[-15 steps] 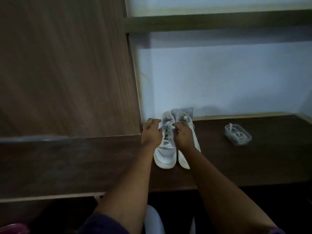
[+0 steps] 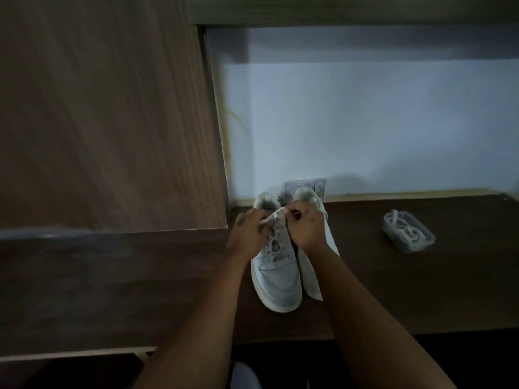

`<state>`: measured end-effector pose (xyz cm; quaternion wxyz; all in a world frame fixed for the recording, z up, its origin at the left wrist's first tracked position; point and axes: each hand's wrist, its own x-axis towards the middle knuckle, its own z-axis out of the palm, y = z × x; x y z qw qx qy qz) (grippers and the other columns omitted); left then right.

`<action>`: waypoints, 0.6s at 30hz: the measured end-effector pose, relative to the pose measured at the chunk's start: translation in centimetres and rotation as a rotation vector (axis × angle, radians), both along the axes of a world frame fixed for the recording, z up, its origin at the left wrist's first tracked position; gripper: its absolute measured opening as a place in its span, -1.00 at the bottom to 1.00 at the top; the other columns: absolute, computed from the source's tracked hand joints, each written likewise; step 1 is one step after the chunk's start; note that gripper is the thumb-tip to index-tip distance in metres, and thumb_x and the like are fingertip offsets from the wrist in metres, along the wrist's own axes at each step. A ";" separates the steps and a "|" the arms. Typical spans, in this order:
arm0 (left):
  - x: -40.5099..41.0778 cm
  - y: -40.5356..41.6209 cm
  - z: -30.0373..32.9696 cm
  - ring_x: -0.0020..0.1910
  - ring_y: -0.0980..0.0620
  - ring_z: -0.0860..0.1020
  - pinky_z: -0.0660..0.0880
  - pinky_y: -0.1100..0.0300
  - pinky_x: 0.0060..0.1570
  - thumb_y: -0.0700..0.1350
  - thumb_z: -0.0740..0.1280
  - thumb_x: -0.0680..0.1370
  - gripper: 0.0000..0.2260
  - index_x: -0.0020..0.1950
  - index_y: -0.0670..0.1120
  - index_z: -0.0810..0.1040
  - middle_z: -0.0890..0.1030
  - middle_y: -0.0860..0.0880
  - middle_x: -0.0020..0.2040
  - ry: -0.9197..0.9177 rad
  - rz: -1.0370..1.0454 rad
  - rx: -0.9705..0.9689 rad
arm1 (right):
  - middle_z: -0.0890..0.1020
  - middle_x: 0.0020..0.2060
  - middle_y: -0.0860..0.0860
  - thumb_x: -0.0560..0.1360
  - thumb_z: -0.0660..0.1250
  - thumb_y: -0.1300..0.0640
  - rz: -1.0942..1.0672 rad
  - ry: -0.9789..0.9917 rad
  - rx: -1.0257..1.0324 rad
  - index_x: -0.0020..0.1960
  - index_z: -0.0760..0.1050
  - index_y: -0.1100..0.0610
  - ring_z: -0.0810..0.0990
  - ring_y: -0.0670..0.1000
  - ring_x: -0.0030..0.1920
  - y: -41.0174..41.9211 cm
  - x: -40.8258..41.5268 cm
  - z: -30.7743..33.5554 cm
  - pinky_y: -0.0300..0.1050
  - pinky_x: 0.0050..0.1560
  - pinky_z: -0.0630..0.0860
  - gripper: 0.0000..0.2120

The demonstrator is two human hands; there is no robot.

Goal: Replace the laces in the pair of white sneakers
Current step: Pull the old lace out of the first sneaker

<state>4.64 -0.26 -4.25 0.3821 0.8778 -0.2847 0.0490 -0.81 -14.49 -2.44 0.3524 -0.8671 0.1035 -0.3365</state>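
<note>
Two white sneakers stand side by side on the dark wooden desk (image 2: 421, 290), toes toward me. The left sneaker (image 2: 276, 279) shows its toe cap and lower eyelets. The right sneaker (image 2: 309, 276) is mostly hidden behind my right forearm. My left hand (image 2: 247, 234) and my right hand (image 2: 306, 228) meet over the top of the left sneaker, fingers curled, pinching the white lace (image 2: 273, 220) at the upper eyelets. The lace's knot is hidden by my fingers.
A small clear plastic box (image 2: 408, 234) with white laces inside sits on the desk to the right. A tall wooden cabinet side (image 2: 112, 122) rises at the left, a pale wall (image 2: 365, 130) behind. A wall socket (image 2: 306, 186) is behind the sneakers.
Both hands have drawn closer together over the left sneaker's top and now pinch the lace between them. The view has tilted down and nearer.
</note>
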 end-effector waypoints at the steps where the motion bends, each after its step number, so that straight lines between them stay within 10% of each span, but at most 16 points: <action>1: -0.2 0.4 -0.1 0.11 -0.03 0.44 0.44 0.05 0.09 -0.02 0.29 0.59 -0.82 0.15 -0.03 0.58 0.47 0.06 -0.01 0.018 0.010 -0.018 | 0.63 -0.22 0.02 0.51 0.34 0.22 -0.067 -0.031 0.068 -0.10 0.64 0.21 0.53 -0.06 -0.24 -0.3 -0.3 0.3 -0.42 -0.21 0.36 -0.90; 10: -2.2 1.2 1.6 0.19 -0.02 0.48 0.48 0.00 0.20 -0.20 0.28 0.58 -0.68 0.30 0.05 0.55 0.54 0.01 0.19 0.117 0.003 -0.003 | 0.63 -0.10 0.01 0.55 0.28 0.18 -0.326 -0.536 0.769 -0.15 0.54 0.02 0.55 -0.10 -0.10 -4.8 -6.2 7.7 -0.27 -0.07 0.44 -0.86; 15: -3.3 0.9 2.6 0.16 -0.03 0.55 0.53 0.06 0.13 -0.16 0.34 0.57 -0.71 0.29 -0.02 0.58 0.56 -0.04 0.22 0.086 0.068 -0.046 | 0.49 -0.27 0.01 0.62 0.12 0.17 0.058 -0.065 1.004 -0.07 0.42 0.11 0.41 -0.06 -0.32 -1.3 -5.6 8.5 -0.18 -0.28 0.44 -0.86; 18: -3.6 0.8 2.8 0.15 -0.04 0.55 0.50 0.10 0.11 -0.16 0.34 0.55 -0.69 0.29 -0.01 0.57 0.57 -0.05 0.21 0.052 0.070 -0.011 | 0.45 -0.37 -0.02 0.59 0.16 -0.07 0.152 0.259 0.454 -0.12 0.44 0.08 0.41 -0.09 -0.41 -0.1 -4.8 7.5 -0.15 -0.31 0.37 -0.75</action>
